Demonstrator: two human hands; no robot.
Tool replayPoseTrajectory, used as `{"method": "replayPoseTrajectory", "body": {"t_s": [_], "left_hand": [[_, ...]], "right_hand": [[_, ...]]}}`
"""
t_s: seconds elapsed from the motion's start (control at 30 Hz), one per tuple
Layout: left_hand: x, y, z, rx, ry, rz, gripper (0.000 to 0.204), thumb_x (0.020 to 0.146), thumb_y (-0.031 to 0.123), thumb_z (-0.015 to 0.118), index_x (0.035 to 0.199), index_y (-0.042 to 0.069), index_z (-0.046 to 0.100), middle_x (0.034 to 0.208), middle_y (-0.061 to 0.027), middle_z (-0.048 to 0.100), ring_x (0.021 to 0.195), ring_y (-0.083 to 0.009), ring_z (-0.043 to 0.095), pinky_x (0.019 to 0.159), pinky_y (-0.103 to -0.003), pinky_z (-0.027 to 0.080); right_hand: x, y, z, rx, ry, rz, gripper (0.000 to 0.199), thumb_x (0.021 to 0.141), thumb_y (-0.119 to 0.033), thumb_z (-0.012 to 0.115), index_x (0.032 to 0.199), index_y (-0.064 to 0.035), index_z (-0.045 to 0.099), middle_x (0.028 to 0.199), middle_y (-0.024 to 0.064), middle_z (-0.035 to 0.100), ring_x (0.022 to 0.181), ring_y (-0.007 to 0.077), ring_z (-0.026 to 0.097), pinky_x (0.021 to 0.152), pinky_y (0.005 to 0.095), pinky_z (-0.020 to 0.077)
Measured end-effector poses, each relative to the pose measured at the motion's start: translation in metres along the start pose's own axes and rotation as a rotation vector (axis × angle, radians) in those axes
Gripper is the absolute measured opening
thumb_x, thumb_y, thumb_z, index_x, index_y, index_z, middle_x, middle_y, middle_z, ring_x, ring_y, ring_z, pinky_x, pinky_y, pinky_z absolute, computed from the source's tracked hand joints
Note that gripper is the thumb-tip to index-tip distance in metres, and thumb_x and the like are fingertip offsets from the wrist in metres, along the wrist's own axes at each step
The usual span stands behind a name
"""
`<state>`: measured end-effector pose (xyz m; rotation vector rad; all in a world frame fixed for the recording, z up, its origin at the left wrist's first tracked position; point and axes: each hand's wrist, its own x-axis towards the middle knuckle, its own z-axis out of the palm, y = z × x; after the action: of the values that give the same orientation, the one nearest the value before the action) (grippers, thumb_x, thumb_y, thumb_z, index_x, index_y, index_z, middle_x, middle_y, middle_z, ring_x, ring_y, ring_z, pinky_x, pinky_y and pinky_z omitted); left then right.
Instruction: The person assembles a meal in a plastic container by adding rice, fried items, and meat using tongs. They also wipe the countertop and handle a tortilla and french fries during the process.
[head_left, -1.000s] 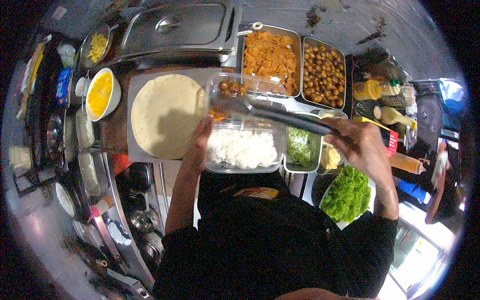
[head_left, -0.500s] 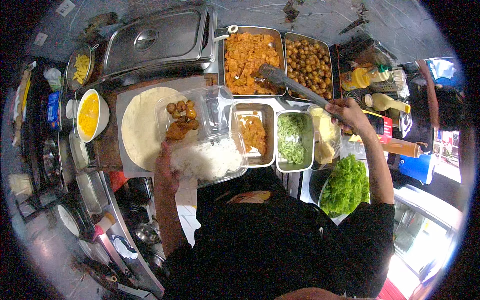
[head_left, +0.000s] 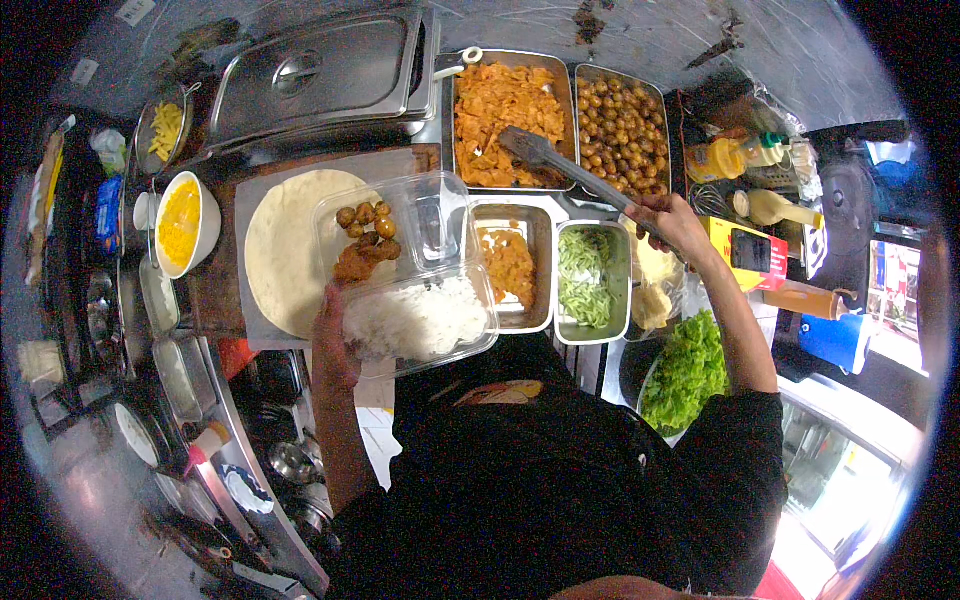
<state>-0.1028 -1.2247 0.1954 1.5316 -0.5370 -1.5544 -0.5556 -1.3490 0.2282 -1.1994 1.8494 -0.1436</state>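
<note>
My left hand (head_left: pixel 335 340) is closed on the near left edge of a clear plastic takeaway container (head_left: pixel 455 215). White rice (head_left: pixel 425 318) fills its near part, with small browned potatoes (head_left: pixel 366 217) and orange-brown meat pieces (head_left: pixel 362 262) at the far left. The container overlaps a round flatbread (head_left: pixel 290 255) lying on paper. My right hand (head_left: pixel 668 222) is closed round the handle of dark grey tongs (head_left: pixel 580 175). Their tip rests among orange sauced pieces in a steel pan (head_left: pixel 512 120). Beside it stands a pan of small browned potatoes (head_left: pixel 622 130).
Closer to me stand steel tubs of orange chopped filling (head_left: pixel 508 268) and shredded green vegetable (head_left: pixel 588 278). Lettuce (head_left: pixel 686 375) lies right. A lidded steel pan (head_left: pixel 315 80) and a bowl of yellow shreds (head_left: pixel 188 225) occupy the left. Sauce bottles (head_left: pixel 785 207) crowd the right.
My right hand and the tongs have shifted left, the tip moving further over the orange pieces. My left hand and the container have barely moved.
</note>
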Motion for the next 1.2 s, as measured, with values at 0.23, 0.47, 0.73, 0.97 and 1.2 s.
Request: {"method": "replayPoseTrajectory", "body": {"t_s": [0.23,0.47,0.73,0.97,1.2], "left_hand": [[0.004,-0.017,-0.010,0.163,-0.072,0.160,0.067,0.097,0.053,0.045,0.147,0.009,0.035,0.138,-0.0102,0.047,0.123,-0.0261,0.051,0.094,-0.043,0.049],[0.023,-0.038,-0.036,0.219,-0.010,0.046,0.056,0.099,0.027,0.047,0.148,0.004,0.031,0.147,-0.0167,0.038,0.133,-0.0308,0.041,0.106,-0.042,0.038],[0.019,-0.023,-0.021,1.001,-0.087,0.561,0.055,0.097,0.017,0.048,0.148,0.004,0.031,0.151,-0.0185,0.033,0.135,-0.0326,0.038,0.110,-0.043,0.033],[0.026,0.002,0.020,0.169,0.087,-0.144,0.069,0.097,0.047,0.048,0.149,0.005,0.031,0.152,-0.0154,0.033,0.134,-0.0306,0.038,0.107,-0.046,0.034],[0.018,0.000,0.014,0.213,-0.040,-0.014,0.076,0.094,0.058,0.048,0.146,0.005,0.036,0.141,-0.0112,0.044,0.126,-0.0255,0.046,0.102,-0.040,0.039]], "right_hand": [[0.019,0.000,0.010,0.001,-0.015,-0.061,0.033,0.089,-0.033,0.068,0.097,-0.0019,0.069,0.065,0.0018,0.063,0.045,0.0079,0.051,0.040,0.0247,0.0382],[0.006,0.015,0.009,-0.092,0.118,-0.173,0.040,0.087,-0.029,0.071,0.116,-0.0016,0.067,0.066,0.0016,0.063,0.050,0.0068,0.051,0.045,0.0242,0.0420],[-0.018,0.018,-0.021,0.132,0.104,-0.168,0.045,0.088,-0.022,0.070,0.125,0.0017,0.061,0.071,-0.0005,0.062,0.052,0.0050,0.050,0.046,0.0205,0.0393],[-0.029,0.025,-0.019,-0.338,0.481,-0.556,0.043,0.087,-0.028,0.070,0.123,-0.0073,0.063,0.085,0.0096,0.069,0.066,0.0199,0.064,0.058,0.0315,0.0496],[-0.051,0.026,-0.010,-0.701,0.533,-0.559,0.044,0.082,-0.032,0.072,0.122,-0.0194,0.062,0.085,0.0089,0.065,0.070,0.0312,0.065,0.060,0.0413,0.0521]]}}
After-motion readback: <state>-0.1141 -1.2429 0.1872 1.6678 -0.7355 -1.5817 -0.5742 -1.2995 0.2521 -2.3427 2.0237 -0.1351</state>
